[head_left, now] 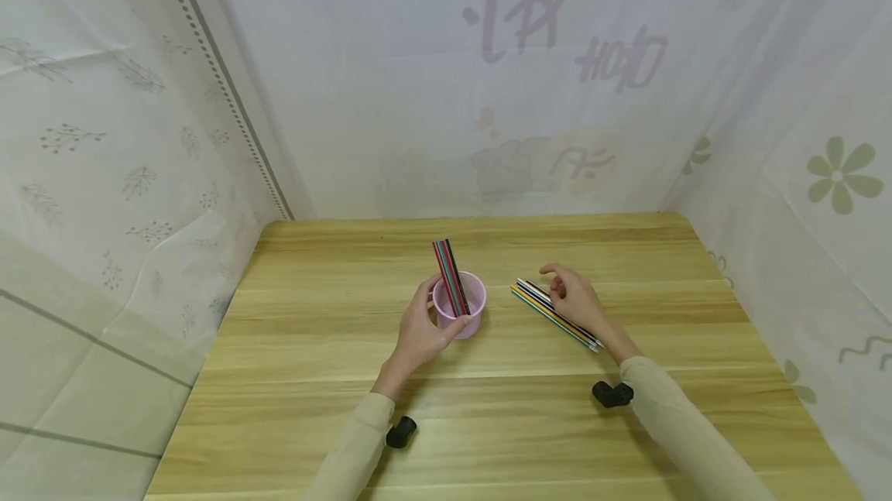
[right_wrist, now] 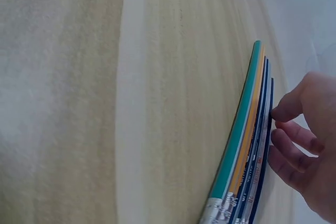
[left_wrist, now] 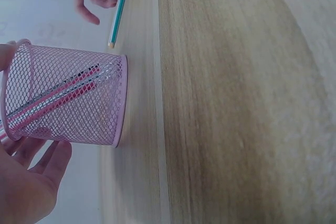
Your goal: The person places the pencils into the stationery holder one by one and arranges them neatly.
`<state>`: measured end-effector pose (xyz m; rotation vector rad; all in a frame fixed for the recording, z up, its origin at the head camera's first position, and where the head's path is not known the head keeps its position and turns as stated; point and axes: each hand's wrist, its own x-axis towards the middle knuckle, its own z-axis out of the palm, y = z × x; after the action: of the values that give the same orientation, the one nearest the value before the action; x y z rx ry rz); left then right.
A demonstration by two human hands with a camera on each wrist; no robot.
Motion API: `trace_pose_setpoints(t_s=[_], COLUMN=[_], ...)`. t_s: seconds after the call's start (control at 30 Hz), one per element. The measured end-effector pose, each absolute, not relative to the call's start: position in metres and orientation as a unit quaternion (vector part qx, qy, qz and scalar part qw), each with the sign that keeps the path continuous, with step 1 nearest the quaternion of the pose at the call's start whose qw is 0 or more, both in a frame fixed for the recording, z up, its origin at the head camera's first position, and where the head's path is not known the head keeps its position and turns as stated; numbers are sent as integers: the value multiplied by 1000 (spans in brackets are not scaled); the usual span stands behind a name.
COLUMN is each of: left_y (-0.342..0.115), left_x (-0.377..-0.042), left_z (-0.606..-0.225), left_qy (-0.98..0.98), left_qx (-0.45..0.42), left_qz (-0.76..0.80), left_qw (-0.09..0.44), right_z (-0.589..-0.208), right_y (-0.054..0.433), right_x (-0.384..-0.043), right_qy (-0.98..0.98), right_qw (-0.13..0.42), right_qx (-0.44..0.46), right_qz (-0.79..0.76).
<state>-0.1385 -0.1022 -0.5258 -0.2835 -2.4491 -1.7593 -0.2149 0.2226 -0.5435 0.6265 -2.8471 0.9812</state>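
My left hand (head_left: pixel 423 331) grips a pink mesh pencil cup (left_wrist: pixel 58 64) around its side, thumb on the near side and fingers behind. Inside the cup leans a bundle of red, green and black pencils (head_left: pixel 450 276), their upper ends sticking out above the rim. To the right, a row of pencils (head_left: pixel 550 313) in teal, yellow, white and dark colours lies side by side on the table. Over the far side of this row is my right hand (head_left: pixel 577 301), fingers loosely bent. In the right wrist view, its fingertips (right_wrist: pixel 281 113) are right at the outermost dark pencil (right_wrist: pixel 266 129).
The wooden table (head_left: pixel 293 400) has its back edge against a pale printed cloth (head_left: pixel 390 114). Patterned cloth also hangs at both sides. A black wrist camera (head_left: pixel 402 433) sits on the left sleeve and another wrist camera (head_left: pixel 613 394) on the right.
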Motion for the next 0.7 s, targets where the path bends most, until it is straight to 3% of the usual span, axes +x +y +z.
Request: trace_pose_setpoints(t_s=[0.7], left_y=[-102], left_x=[-138], left_z=[-525], left_qy=[-806], left_qx=[-91], left_qz=[-583], left_qw=[55], right_z=[-537], right_y=[218], right_x=[-234], right_qy=[-947], right_qw=[-30], right_qx=[187], right_qz=[259])
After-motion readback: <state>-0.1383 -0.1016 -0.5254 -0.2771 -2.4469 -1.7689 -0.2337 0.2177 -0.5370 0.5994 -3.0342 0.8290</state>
